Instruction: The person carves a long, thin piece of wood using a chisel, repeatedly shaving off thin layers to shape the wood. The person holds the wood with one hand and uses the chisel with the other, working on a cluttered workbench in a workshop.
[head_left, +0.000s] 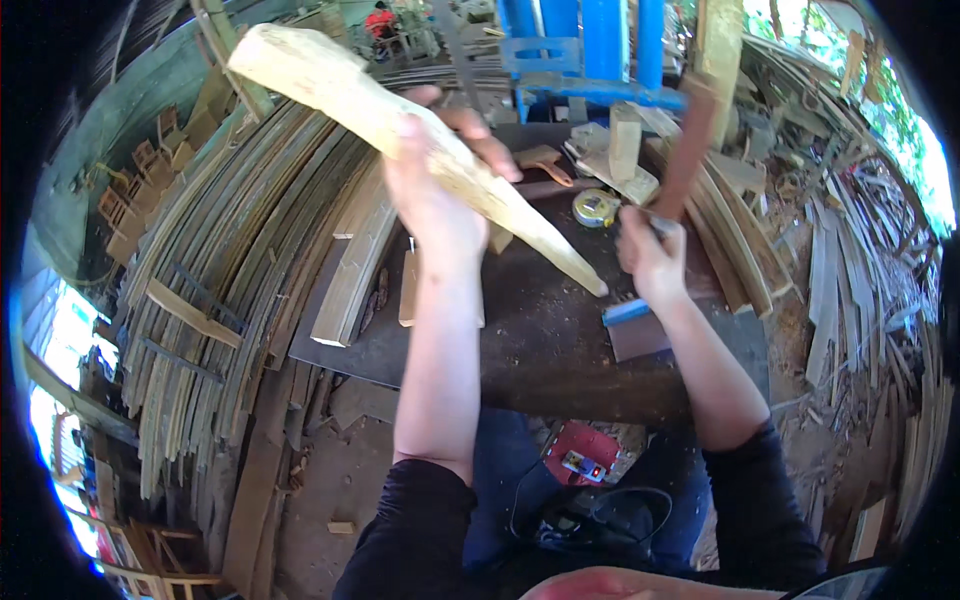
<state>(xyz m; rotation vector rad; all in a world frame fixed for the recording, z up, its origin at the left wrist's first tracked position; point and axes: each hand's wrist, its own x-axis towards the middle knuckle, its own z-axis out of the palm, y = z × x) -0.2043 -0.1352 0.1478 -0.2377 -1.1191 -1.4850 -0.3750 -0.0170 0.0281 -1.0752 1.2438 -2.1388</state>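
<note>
My left hand (440, 180) is closed around a long, pale piece of roughly shaped wood (330, 85). Its thick end points up and to the left, and it tapers to a thin tip (590, 280) over the dark table (520, 350). In my right hand (655, 255) is a machete-like tool (688, 150), its broad rust-brown blade standing almost upright. The fingers hide most of its handle. Blade and wood are apart. Below the right hand lies a flat brown piece with a blue edge (635, 325). A yellow tape measure (595, 208) rests just left of that hand.
Wooden blocks (625, 145) and an orange-handled tool (548, 172) lie at the table's far side. Pale boards (355, 275) sit along its left edge. Long planks (230, 220) are stacked at left, and wood strips (830, 290) at right. Blue pipes (600, 45) stand behind.
</note>
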